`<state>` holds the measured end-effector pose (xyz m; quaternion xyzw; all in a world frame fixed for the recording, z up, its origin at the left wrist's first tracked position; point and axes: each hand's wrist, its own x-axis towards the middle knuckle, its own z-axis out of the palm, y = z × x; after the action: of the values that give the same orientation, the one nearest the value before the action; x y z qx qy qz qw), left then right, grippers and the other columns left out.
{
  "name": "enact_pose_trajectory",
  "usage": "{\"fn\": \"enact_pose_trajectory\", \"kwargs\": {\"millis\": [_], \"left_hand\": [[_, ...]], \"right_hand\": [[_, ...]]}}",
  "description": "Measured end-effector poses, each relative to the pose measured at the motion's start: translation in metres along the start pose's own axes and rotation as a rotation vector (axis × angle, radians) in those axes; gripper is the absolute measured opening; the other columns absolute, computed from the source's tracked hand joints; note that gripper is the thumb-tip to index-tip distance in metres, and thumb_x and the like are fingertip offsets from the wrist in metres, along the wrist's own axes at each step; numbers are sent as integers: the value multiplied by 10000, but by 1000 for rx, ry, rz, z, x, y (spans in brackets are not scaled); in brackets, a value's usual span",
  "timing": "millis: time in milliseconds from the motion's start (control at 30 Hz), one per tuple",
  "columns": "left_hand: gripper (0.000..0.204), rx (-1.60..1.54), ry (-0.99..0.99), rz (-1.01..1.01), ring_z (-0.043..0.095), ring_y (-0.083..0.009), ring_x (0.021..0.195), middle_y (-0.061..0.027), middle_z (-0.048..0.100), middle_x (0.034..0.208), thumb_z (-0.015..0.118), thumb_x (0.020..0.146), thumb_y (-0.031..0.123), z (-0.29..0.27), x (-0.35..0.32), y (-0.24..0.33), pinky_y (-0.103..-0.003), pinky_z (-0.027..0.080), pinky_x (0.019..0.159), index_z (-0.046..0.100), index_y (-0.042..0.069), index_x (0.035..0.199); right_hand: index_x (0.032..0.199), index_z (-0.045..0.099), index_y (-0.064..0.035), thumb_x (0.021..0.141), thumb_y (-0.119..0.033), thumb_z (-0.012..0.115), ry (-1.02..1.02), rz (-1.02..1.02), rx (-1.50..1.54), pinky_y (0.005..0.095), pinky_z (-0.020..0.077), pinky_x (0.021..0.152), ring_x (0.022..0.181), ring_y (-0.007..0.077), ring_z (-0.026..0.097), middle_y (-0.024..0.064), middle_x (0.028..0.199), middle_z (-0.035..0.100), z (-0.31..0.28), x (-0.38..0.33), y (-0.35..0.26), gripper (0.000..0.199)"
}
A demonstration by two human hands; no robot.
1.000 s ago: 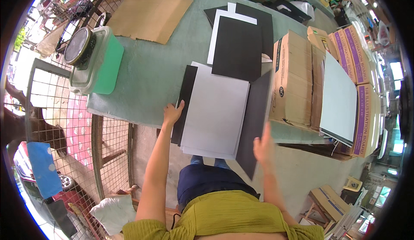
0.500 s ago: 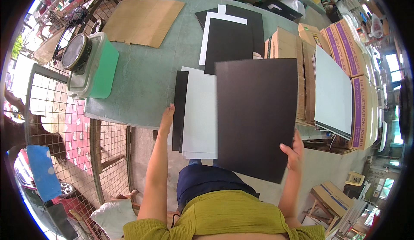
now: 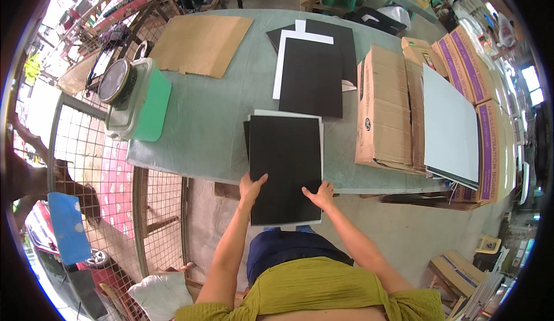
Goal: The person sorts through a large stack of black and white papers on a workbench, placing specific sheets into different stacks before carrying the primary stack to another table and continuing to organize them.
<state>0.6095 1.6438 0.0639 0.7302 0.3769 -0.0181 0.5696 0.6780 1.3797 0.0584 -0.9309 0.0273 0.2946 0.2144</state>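
Note:
A black board [image 3: 285, 168] lies on top of a stack of white boards [image 3: 316, 115], whose edges show at the far side and the right. The stack rests partly on the green-grey table and overhangs its near edge. My left hand [image 3: 251, 189] grips the left side, thumb on the black face. My right hand [image 3: 322, 195] holds the right side the same way; the fingers underneath are hidden. A sliver of another dark board [image 3: 247, 136] juts out at the left of the stack. Beyond it lie more black boards [image 3: 311, 76] over a white sheet [image 3: 278, 73].
At the table's [image 3: 202, 125] left stands a green tub [image 3: 153, 104] with a round dark-rimmed container [image 3: 114, 83] on its lid. Flat brown cardboard [image 3: 202, 44] lies at the far left. Cardboard boxes [image 3: 384, 113] and upright boards [image 3: 453, 125] crowd the right. A wire-mesh gate [image 3: 115, 171] borders the left.
The black board that my right hand held up at the right is now on the white stack. My left hand has moved right, from beside the stack to its left side.

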Motion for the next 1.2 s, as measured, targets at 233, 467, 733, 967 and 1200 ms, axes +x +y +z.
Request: {"fn": "enact_pose_trajectory", "kwargs": {"millis": [233,467,733,967,1200], "left_hand": [[460,-119,145,243,649,-191,909,-109,688,950,822,686,104,-75,-97,66,-326,507,811,599,-26,1067],[494,-107,127,550,605,-171,865,-68,654,983,817,704,60,-92,-101,116,-299,486,811,561,-20,1119],[744,-588,38,727,520,-182,1046,-83,536,1194,798,722,98,-13,-20,112,-302,444,879,392,16,1340],[555,-468,336,535,514,-208,1046,-107,559,1139,735,828,246,-27,-25,108,-333,402,942,471,-22,1236],[538,-498,576,43,568,-250,980,-195,637,1069,630,912,355,-68,13,21,-361,431,893,577,-131,1136]], "right_hand": [[1373,337,14,792,-332,737,-318,-352,899,419,361,1038,1259,300,412,182,1293,460,-36,-9,-42,785],[1377,312,-59,786,27,698,6,-707,1232,351,349,1028,1228,204,430,89,1277,473,-134,-43,-87,711],[1353,374,-30,766,-62,769,8,-761,1048,338,387,978,1160,174,478,60,1231,508,-104,18,-23,707],[1194,496,-22,724,-153,818,175,-618,998,350,463,891,1016,226,600,123,1082,633,-92,-2,-77,585],[1265,513,-35,684,-328,829,74,-532,423,414,465,895,1025,368,576,198,1058,613,-57,22,-128,723]]}}
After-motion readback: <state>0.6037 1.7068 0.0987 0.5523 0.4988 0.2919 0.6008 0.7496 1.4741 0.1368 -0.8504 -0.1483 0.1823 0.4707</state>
